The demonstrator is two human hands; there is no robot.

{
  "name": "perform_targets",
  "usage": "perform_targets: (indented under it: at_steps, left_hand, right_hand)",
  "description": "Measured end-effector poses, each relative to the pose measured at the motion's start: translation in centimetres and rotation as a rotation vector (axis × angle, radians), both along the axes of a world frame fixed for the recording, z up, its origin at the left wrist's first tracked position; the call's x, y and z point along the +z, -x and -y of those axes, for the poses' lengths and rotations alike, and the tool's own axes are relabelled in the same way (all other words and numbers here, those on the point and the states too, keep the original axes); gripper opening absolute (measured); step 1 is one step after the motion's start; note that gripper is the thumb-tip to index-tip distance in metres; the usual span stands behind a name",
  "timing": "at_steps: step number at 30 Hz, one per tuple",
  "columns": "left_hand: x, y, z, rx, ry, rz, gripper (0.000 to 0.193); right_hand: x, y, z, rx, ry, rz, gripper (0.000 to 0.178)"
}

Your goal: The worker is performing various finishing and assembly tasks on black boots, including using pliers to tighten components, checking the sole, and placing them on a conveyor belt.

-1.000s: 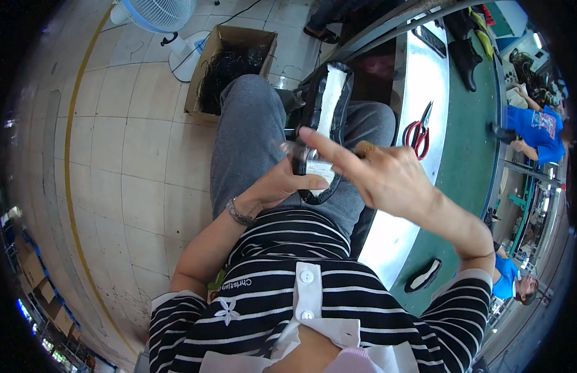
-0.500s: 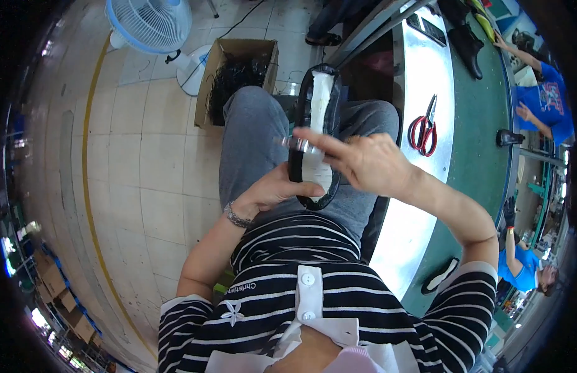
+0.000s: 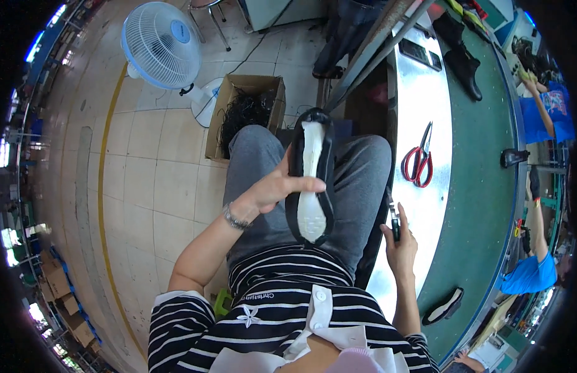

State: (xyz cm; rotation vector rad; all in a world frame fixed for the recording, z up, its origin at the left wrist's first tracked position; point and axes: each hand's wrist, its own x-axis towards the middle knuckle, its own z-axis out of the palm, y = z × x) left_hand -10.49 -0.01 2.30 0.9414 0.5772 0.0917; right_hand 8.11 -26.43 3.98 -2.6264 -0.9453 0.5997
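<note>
A black shoe [image 3: 329,163] is held bottom up over my lap, its white underside strip running along its length. My left hand [image 3: 279,186] grips it at the middle from the left, thumb across the white strip. At the inner edge of the metal bench strip, my right hand [image 3: 400,245] has a small hand tool [image 3: 395,225] with a dark handle and shiny metal part between thumb and fingers. The tool's exact kind is hard to make out. Beyond that hand, red-handled scissors [image 3: 418,163] lie on the metal strip.
Phones [image 3: 419,55] lie farther along the metal strip. The green conveyor belt [image 3: 472,186] carries black boots [image 3: 464,68] and another shoe [image 3: 444,306]. A cardboard box [image 3: 277,118] of black scraps and a fan [image 3: 161,45] stand ahead. Co-workers in blue shirts [image 3: 531,273] are across the belt.
My right hand has moved away from the shoe to the bench edge on the right, taking the tool along. My left hand now grips the shoe nearer its middle.
</note>
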Motion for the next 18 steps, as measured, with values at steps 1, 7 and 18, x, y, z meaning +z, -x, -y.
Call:
perform_targets:
  at_steps: [1,7,18]
  left_hand:
    - [0.7,-0.2,0.3,-0.013,-0.201,0.082,0.120]
    - [0.6,-3.1,0.8,-0.028,-0.729,0.366,0.129]
    - [0.7,-6.6,2.7,-0.195,-0.693,0.363,0.132]
  right_hand:
    - [-1.0,-0.2,1.9,-0.026,0.014,0.079,0.061]
    - [-4.2,-2.7,7.4,-0.117,0.119,0.198,0.057]
    - [-2.6,-2.3,2.7,0.062,-0.510,0.028,0.069]
